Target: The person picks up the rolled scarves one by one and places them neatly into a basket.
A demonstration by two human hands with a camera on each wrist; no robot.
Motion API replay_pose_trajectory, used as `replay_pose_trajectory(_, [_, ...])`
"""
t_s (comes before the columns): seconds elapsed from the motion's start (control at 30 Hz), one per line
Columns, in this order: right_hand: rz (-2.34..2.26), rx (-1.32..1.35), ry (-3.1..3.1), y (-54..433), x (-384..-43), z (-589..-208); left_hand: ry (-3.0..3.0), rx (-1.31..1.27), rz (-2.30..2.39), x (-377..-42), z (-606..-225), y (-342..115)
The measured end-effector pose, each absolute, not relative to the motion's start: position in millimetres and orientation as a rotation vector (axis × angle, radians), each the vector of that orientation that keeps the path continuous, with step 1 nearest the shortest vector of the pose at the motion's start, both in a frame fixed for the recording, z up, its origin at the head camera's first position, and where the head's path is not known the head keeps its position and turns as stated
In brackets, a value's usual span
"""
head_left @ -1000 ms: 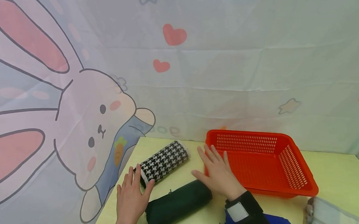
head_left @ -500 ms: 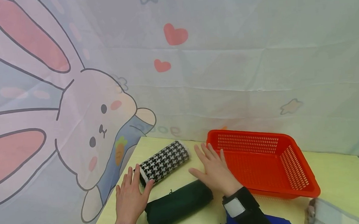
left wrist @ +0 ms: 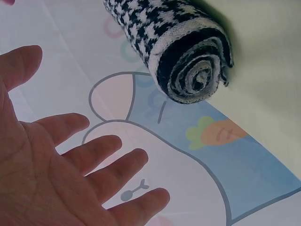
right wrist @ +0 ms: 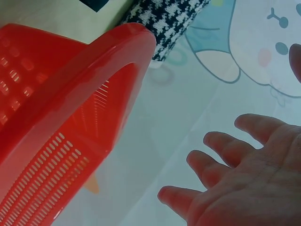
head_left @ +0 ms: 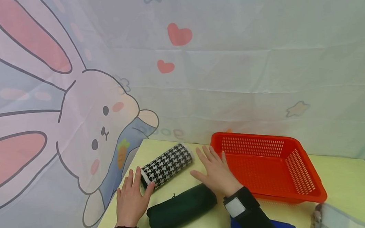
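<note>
- Showing only in part, a blue cloth (head_left: 282,226) is covered by the right sleeve (head_left: 257,218) and cut off below; a pale grey cloth (head_left: 336,219) runs out at the lower right.
- The right hand (head_left: 220,176) hides some of the left rim of the red basket (head_left: 283,198); its fingers are spread apart and hold nothing.
- Fingers of the left hand (head_left: 132,202) are also apart, near one end of the black-and-white roll (head_left: 169,163); the left wrist view shows a gap between them.
- A dark green roll (head_left: 182,208) lies between the wrists.
- Against a second ago, the right hand has shifted slightly left, away from the basket; both rolls lie as before.
- A pale yellow surface (head_left: 347,177) carries everything, before a creased backdrop (head_left: 229,66) printed with a rabbit (head_left: 93,129) and hearts.
</note>
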State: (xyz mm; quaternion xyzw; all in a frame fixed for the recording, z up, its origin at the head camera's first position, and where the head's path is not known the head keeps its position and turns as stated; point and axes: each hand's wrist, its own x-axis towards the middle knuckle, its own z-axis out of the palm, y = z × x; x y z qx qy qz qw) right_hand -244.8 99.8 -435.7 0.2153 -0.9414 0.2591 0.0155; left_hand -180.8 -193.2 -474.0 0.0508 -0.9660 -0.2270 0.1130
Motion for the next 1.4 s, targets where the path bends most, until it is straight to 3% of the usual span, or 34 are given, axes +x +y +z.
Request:
replay_pose_trajectory(0.97, [0.783,0.708,-2.939,86.7,-270.9,-428.2,-2.856,0.107,-0.729,-201.3,-476.9,-198.3])
replay_pose_trajectory(1.4, [1.004,0.804,-2.914,77.7,-287.5,-428.8,-2.881,0.118,-0.744,-206.2,-479.0,-205.7])
